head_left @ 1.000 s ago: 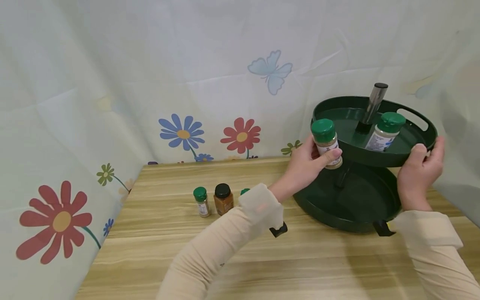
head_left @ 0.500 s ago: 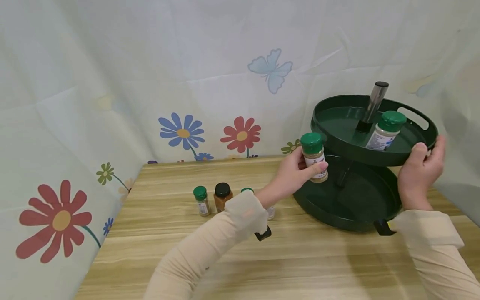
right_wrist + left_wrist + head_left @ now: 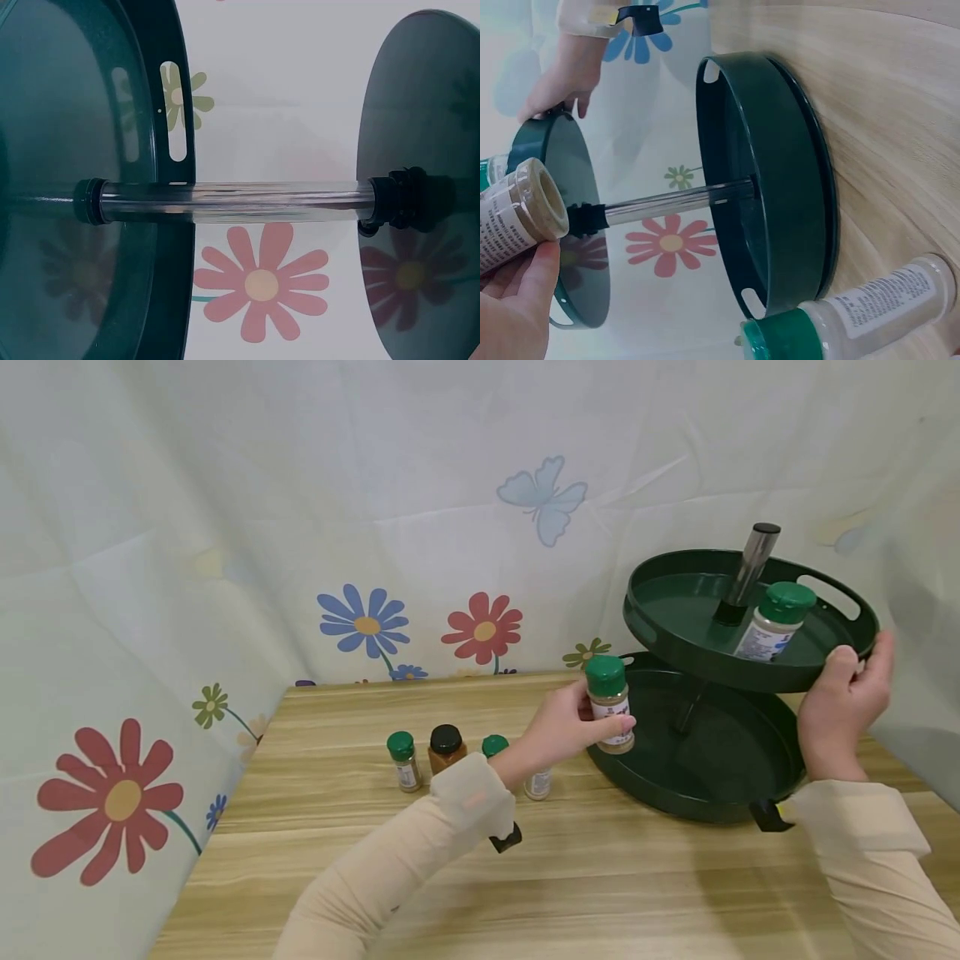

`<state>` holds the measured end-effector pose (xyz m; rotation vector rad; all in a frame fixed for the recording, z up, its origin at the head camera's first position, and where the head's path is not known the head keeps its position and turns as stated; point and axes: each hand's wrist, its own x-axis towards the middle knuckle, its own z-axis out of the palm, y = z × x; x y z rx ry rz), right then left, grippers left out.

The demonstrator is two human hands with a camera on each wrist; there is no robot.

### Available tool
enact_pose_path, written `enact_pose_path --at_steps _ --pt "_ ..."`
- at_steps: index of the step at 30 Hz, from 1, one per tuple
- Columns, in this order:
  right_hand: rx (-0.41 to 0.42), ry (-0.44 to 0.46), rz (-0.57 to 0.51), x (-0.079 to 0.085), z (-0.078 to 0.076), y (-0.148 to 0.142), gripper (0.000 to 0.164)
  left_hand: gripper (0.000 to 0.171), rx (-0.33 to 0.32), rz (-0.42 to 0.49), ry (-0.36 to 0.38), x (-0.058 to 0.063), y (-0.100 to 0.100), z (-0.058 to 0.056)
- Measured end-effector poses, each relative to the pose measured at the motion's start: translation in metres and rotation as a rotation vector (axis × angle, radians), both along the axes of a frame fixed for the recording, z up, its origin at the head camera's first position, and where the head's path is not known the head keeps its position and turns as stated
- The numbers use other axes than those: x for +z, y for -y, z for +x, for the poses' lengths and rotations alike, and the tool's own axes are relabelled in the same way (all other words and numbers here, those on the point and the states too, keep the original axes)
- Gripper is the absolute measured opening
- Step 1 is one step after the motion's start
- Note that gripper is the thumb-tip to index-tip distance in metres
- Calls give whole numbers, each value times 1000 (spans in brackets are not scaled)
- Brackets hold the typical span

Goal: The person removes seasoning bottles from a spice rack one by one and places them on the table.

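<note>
My left hand (image 3: pixel 558 727) holds a spice jar (image 3: pixel 609 706) with a green lid, white label and tan contents, thumb across its front. The jar is upright, in front of the left edge of the lower tray (image 3: pixel 731 756) of a dark green two-tier stand. In the left wrist view the jar's base (image 3: pixel 544 202) shows above my thumb. My right hand (image 3: pixel 843 718) grips the right rim of the upper tray (image 3: pixel 678 647). Inside that tray, near its right side, another green-lidded spice jar (image 3: pixel 772 627) leans slightly.
On the wooden table (image 3: pixel 570 893), left of the stand, are a small green-lidded jar (image 3: pixel 405 764), a black-lidded jar (image 3: pixel 446 745) with orange-brown contents, and two partly covered jars, one green-lidded (image 3: pixel 495 745). A metal post (image 3: pixel 752 568) rises through the stand. Behind hangs a flowered curtain (image 3: pixel 420 527).
My left hand has moved left and down with the spice jar, from beside the upper tray's rim to the lower tray's left edge. The right hand stays at the upper rim.
</note>
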<state>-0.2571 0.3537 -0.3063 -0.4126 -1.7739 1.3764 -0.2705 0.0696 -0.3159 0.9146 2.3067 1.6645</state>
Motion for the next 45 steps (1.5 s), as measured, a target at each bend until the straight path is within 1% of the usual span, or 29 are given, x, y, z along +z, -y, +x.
enact_pose_path --at_steps 6,9,13,17,20,22,26,30,34,42,45 --pt "-2 5 -1 -1 0 0 53 32 -17 -49 36 -4 10 2" --pt "-2 2 -7 -1 0 0 54 33 -31 -67 41 -8 16 2" --pt "-8 -5 1 -1 -1 0 53 35 -45 -88 33 -12 24 2" --pt "-11 -2 9 -2 -1 -1 53 36 -44 -112 34 -16 32 2" --pt "-12 1 12 -2 -1 -1 53 36 -46 -125 20 -19 38 3" --pt "-11 1 11 -2 -1 -1 53 36 -57 -129 8 -21 42 4" --pt "-6 2 4 -2 -1 -1 54 35 -77 -152 7 -27 52 5" --pt "-9 3 0 -2 -1 -1 54 31 -65 -196 -10 -32 62 6" --pt "-13 5 -3 -1 -1 -1 54 33 -52 -235 -26 -38 71 8" --pt "-17 9 -10 -1 -1 -1 53 43 -34 -292 -4 -49 91 12" --pt "-13 2 -10 -1 -2 -1 53 39 -22 -310 -6 -54 98 14"
